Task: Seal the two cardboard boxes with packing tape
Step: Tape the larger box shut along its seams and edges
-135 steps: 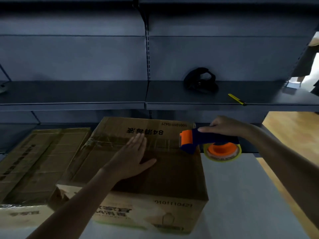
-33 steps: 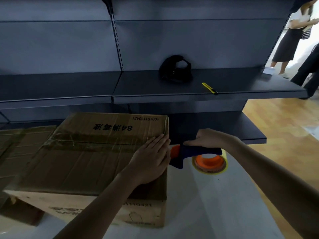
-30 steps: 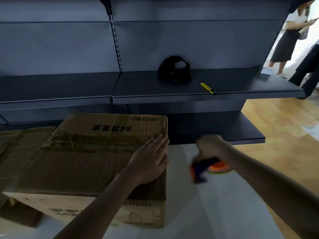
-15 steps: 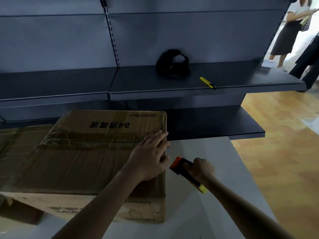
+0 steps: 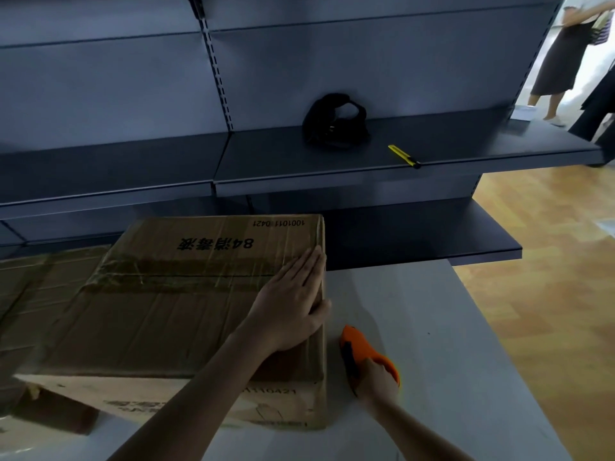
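The fingers point(image 5: 307, 269) of the left hand point(image 5: 293, 307) lie straight and together, flat on top of the box point(image 5: 159, 321) at its right edge. The right hand point(image 5: 377, 384) is curled round the orange tape gun point(image 5: 362, 352), down by the box's side. I think this box's tape point(image 5: 173, 276) is nearly done; next comes a firm rub, then the other box point(image 5: 20, 294) on the left.

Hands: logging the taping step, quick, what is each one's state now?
Left hand: open, pressed flat on the brown cardboard box.
Right hand: grips the orange plastic tape dispenser.
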The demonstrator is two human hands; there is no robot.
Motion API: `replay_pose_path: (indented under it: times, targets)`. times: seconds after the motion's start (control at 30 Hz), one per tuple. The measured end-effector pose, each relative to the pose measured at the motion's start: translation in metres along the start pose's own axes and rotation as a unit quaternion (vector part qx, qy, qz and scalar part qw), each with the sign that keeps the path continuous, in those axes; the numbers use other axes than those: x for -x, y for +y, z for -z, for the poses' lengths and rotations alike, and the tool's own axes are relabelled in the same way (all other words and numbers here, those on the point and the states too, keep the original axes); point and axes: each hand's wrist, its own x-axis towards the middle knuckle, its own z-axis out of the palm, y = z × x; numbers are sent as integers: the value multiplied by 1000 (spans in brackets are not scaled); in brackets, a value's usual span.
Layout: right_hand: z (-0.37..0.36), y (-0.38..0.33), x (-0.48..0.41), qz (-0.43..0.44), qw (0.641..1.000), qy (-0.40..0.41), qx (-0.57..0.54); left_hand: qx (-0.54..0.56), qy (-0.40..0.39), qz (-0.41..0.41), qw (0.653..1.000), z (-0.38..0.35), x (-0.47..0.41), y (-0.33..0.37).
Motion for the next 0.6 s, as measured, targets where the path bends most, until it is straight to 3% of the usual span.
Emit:
replay_pose_path:
  times: [0.07,0.13,0.23,0.33,0.47,0.6]
  targets:
    - [0,1,-8,-53,992,-40,105,0,-7,5,1000,2,0,0]
    - [8,-14,-17,-91,986,-21,140,9,-8,7,1000,3,1,0]
    - [40,-65,-22,-18,990,97,-100,32,-3,9,999,5,3,2]
    - [69,-130,-15,106,922,87,-363,48,-5,16,999,8,4,3]
    - [54,-156,0,173,892,-55,-414,64,-13,19,998,10,3,4]
    - [49,-152,2,183,896,-87,-396,104,-19,16,994,11,1,3]
